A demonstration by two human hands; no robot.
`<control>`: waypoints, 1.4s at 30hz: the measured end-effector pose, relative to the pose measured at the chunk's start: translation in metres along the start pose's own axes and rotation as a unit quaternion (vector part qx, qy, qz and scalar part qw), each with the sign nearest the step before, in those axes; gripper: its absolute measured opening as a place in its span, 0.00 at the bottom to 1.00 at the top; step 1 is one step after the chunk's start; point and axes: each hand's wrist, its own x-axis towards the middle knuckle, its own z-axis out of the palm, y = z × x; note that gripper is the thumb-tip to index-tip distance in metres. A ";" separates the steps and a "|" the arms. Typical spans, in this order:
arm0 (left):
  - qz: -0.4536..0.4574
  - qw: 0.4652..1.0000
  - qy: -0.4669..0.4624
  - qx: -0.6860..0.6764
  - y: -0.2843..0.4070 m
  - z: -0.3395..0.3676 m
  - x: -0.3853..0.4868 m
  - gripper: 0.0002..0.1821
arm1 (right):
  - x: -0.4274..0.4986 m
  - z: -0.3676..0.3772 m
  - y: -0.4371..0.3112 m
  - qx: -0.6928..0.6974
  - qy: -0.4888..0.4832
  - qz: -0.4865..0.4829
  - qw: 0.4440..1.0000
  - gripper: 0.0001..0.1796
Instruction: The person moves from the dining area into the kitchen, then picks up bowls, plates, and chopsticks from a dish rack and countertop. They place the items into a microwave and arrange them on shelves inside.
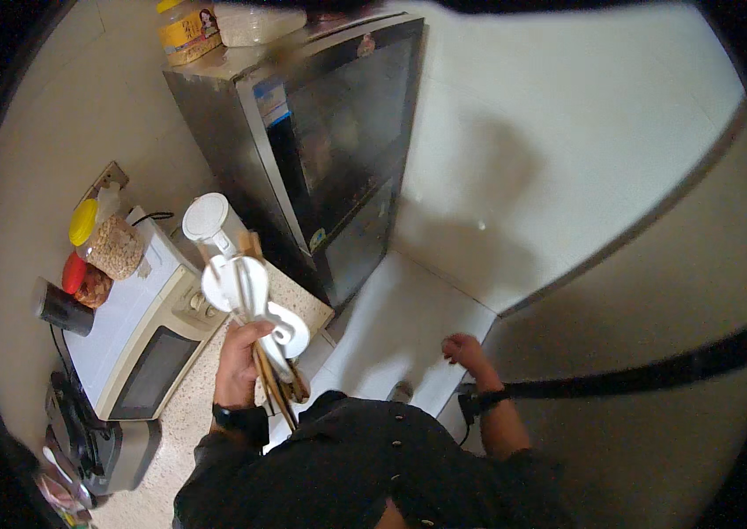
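Note:
My left hand (pixel 239 360) grips a mixed bundle of white spoons or ladles (pixel 284 330) and wooden chopsticks (pixel 267 380). The bundle is slightly blurred, so its pieces are hard to tell apart. It is held near the edge of a speckled countertop (pixel 178 430), in front of a white lidded kettle or jug (pixel 207 218). Out to the right, my right hand (pixel 463 350) hangs over the floor with its fingers curled in. Nothing shows in it.
A microwave oven (pixel 155 357) on the counter carries a yellow-lidded jar (pixel 112 244), a red-lidded jar (pixel 89 281) and a dark cylinder (pixel 64 307). A dark appliance (pixel 102 449) sits nearer. Ahead stands a glass-fronted metal cabinet (pixel 347 132), with a tiled wall (pixel 578 119) to its right.

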 end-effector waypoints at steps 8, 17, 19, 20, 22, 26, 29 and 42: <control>0.164 0.963 0.183 -0.114 -0.022 0.068 0.034 0.18 | 0.191 -0.149 -0.208 0.180 -0.013 -0.187 0.966 0.08; 0.223 0.903 0.341 -0.135 -0.032 0.118 0.083 0.22 | 0.323 -0.176 -0.335 0.139 0.066 -0.258 0.954 0.13; 0.270 0.907 0.313 -0.080 -0.029 0.126 0.082 0.19 | 0.349 -0.173 -0.346 0.118 0.062 -0.296 0.946 0.16; 0.276 0.903 0.320 -0.071 -0.032 0.133 0.083 0.18 | 0.368 -0.173 -0.351 0.110 0.058 -0.323 0.938 0.17; 0.288 0.890 0.345 -0.074 -0.043 0.145 0.081 0.20 | 0.398 -0.186 -0.359 0.020 0.138 -0.388 0.911 0.16; 0.325 0.847 0.412 -0.084 -0.048 0.132 0.100 0.22 | 0.480 -0.127 -0.364 0.012 0.160 -0.314 0.936 0.12; 0.333 0.836 0.418 -0.127 -0.047 0.102 0.127 0.22 | 0.510 -0.096 -0.373 0.069 0.156 -0.316 0.933 0.13; 0.366 0.744 0.512 -0.226 -0.126 -0.002 0.121 0.11 | 0.556 0.061 -0.360 -0.077 0.069 -0.484 0.869 0.19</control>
